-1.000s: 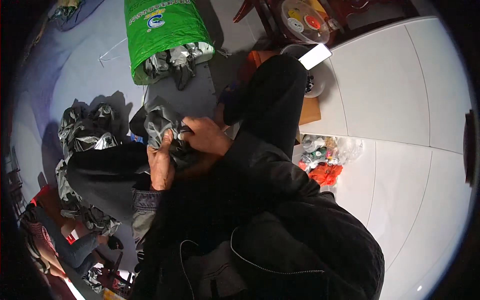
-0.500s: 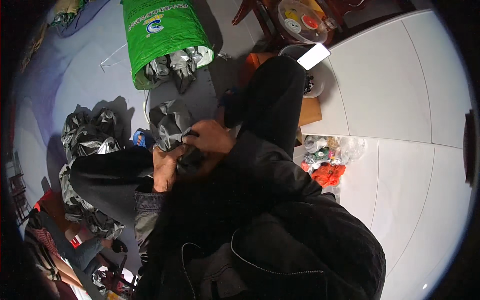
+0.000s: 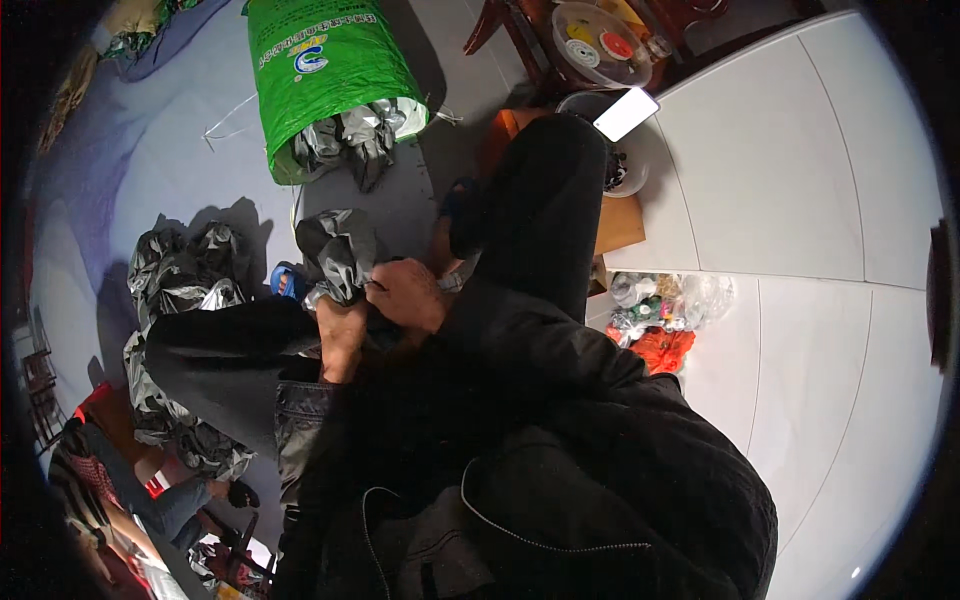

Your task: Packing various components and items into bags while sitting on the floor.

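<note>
- The grey plastic bag point(image 3: 338, 252) sits bunched up just above your knees, in front of your lap, and both of your hands meet at its lower edge.
- Your left hand point(image 3: 340, 335) has its grip closed on the bag's bottom, fingers pinched into the crumpled film from below.
- Your right hand point(image 3: 405, 295) touches the same bag from the right side, its grip curled shut around a fold of it, knuckles up.
- The two hands are touching each other, with the bag rising above them toward the floor beyond.
- One green sack point(image 3: 325, 75) lies on its side on the floor well beyond the bag, its mouth facing you with more grey bags spilling out.
- One heap of grey bags point(image 3: 185, 280) lies on the floor to your left, just beside your left thigh.
- One phone point(image 3: 626, 113) rests on the rim of a bowl to your upper right.
- One small pile of coloured wrappers point(image 3: 660, 315) lies on the white tiles near your right leg.
</note>
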### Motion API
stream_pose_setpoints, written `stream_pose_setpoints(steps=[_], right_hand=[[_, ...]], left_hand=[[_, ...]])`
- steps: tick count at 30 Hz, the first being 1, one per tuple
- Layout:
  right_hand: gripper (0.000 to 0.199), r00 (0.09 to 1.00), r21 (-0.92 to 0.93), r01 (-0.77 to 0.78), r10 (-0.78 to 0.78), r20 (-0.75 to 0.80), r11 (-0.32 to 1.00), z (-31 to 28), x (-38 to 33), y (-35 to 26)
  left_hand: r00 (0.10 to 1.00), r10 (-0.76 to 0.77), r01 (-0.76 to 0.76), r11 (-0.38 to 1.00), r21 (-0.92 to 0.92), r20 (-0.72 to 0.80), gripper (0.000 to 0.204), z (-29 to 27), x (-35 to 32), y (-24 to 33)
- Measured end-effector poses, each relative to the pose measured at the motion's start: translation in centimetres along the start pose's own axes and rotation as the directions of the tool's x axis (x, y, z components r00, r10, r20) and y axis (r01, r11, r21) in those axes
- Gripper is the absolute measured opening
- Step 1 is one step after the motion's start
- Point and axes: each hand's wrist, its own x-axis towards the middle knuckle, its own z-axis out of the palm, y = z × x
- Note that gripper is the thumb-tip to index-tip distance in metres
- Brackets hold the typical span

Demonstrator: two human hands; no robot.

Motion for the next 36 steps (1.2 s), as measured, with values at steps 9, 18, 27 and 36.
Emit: stream_pose_setpoints(steps=[9,18,27,36], right_hand=[[0.027,0.999,-0.035,-0.03,0.031,0.019,0.999,-1.6,0.5,-0.9],[0.03,0.971,-0.138,-0.103,0.13,0.201,0.985,-3.1,1.1,-0.5],[0.027,0.986,-0.052,-0.047,0.055,0.155,0.998,-3.4,1.4,-0.6],[0.023,0.998,-0.136,-0.028,0.034,0.044,0.99,-4.2,1.3,-1.9]], left_hand=[[0.996,0.002,0.017,0.974,-0.227,0.085,0.016,0.3,-0.6,1.9],[0.998,-0.043,0.058,0.933,-0.356,0.048,0.022,0.7,-0.7,1.7],[0.997,-0.056,0.071,0.907,-0.414,0.048,0.022,0.8,-0.7,1.0],[0.98,-0.06,0.124,0.929,-0.349,0.188,0.03,0.2,-0.5,0.9]])
